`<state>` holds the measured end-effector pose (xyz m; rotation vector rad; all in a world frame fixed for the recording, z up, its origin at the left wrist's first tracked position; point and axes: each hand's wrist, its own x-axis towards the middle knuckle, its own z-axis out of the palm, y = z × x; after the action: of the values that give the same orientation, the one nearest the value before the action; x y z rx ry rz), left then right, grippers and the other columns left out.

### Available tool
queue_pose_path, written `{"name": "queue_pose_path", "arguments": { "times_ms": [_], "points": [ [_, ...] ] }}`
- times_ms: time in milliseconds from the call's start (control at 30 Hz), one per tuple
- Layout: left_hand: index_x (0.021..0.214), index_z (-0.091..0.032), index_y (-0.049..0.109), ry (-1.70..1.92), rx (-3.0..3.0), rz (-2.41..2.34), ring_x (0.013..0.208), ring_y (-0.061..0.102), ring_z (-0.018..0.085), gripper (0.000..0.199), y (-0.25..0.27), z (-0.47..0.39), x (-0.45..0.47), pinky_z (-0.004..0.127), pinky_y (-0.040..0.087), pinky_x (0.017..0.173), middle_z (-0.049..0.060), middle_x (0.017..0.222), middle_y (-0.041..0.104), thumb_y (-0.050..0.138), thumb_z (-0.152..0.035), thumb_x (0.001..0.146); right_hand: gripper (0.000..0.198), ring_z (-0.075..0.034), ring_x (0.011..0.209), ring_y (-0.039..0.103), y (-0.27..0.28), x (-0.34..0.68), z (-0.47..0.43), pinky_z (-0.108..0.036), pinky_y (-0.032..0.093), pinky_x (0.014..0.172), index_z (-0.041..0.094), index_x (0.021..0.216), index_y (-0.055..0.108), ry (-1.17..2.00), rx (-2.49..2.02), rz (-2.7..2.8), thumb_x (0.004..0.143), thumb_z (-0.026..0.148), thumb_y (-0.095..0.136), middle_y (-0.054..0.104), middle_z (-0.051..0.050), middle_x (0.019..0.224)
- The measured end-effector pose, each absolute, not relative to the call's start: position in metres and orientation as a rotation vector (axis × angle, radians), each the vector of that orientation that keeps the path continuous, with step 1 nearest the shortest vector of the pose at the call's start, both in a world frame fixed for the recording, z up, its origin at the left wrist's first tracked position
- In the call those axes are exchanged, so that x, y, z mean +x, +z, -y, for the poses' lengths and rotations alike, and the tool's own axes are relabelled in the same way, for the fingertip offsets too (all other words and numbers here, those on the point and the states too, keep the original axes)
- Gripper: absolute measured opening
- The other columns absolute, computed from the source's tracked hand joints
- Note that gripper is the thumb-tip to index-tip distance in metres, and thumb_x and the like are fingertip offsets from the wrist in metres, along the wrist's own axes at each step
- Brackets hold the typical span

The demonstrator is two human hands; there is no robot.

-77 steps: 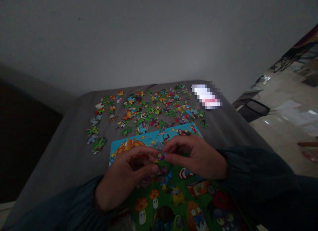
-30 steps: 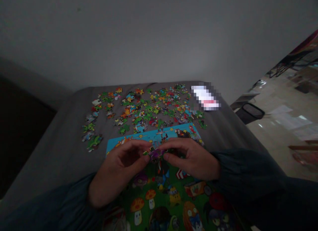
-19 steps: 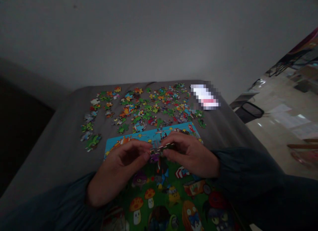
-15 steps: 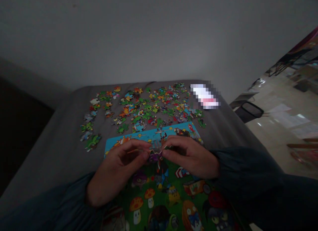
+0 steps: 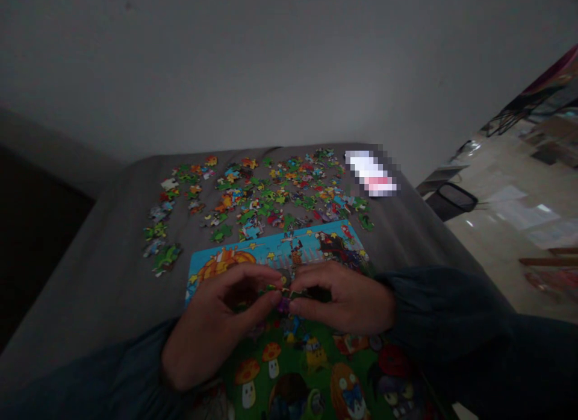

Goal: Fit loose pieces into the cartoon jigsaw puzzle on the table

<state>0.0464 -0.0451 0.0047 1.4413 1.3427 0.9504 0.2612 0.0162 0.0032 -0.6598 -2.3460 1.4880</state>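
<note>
My left hand (image 5: 228, 320) pinches a small puzzle piece between thumb and fingertips. Close against it, my right hand (image 5: 341, 296) is closed in a pinch on a puzzle piece too. Between the fingertips shows a bit of purple puzzle piece (image 5: 283, 304); the fingers cover most of what they grip, and I cannot tell whether the pieces are joined. Both hands hover above a colourful cartoon picture sheet (image 5: 226, 255) with a blue top edge and a green lower part with mushrooms and other figures.
Many loose puzzle pieces (image 5: 266, 197) lie scattered over the grey cloth (image 5: 112, 227) beyond the sheet. A lit phone (image 5: 372, 174), blurred by pixels, rests at the far right. A pale wall (image 5: 271, 64) rises behind. Cluttered floor (image 5: 506, 209) shows at right.
Both hands have come down slightly toward me, and their fingertips are closer together. More of the sheet's upper part shows now, including the orange pumpkin. The loose pieces lie as before.
</note>
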Motion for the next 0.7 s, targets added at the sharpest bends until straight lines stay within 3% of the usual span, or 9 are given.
{"name": "queue_pose_path", "arguments": {
  "times_ms": [267,567,700],
  "points": [
    [0.088,-0.028,0.077,0.917,1.570,-1.345,0.064,0.072,0.011,0.007,0.0079,0.0504,0.0496,0.015,0.057,0.060,-0.005,0.079,0.079,0.075,-0.026,0.082,0.022,-0.013,0.070,0.055,0.0021,0.2615,-0.0135,-0.026,0.042,0.066,0.015,0.083,0.069,1.425,-0.614,2.389,0.095,0.027,0.055,0.059,-0.001,0.074],
    [0.099,-0.032,0.077,0.894,1.747,-1.377,0.084,0.076,0.016,0.013,0.0063,0.0503,0.0442,0.021,0.059,0.076,-0.004,0.093,0.081,0.075,-0.034,0.086,0.014,-0.012,0.069,0.057,-0.0008,0.2608,-0.0129,-0.025,0.044,0.065,0.018,0.077,0.067,1.279,-0.573,2.280,0.089,0.018,0.059,0.060,0.001,0.071],
    [0.096,-0.031,0.077,0.853,1.800,-1.348,0.084,0.075,0.017,0.010,0.0056,0.0494,0.0456,0.021,0.058,0.071,-0.002,0.093,0.080,0.073,-0.032,0.087,0.016,-0.013,0.069,0.058,-0.0015,0.2607,-0.0132,-0.025,0.044,0.065,0.017,0.079,0.068,1.198,-0.544,2.292,0.092,0.021,0.059,0.061,0.000,0.072]
  ]
}}
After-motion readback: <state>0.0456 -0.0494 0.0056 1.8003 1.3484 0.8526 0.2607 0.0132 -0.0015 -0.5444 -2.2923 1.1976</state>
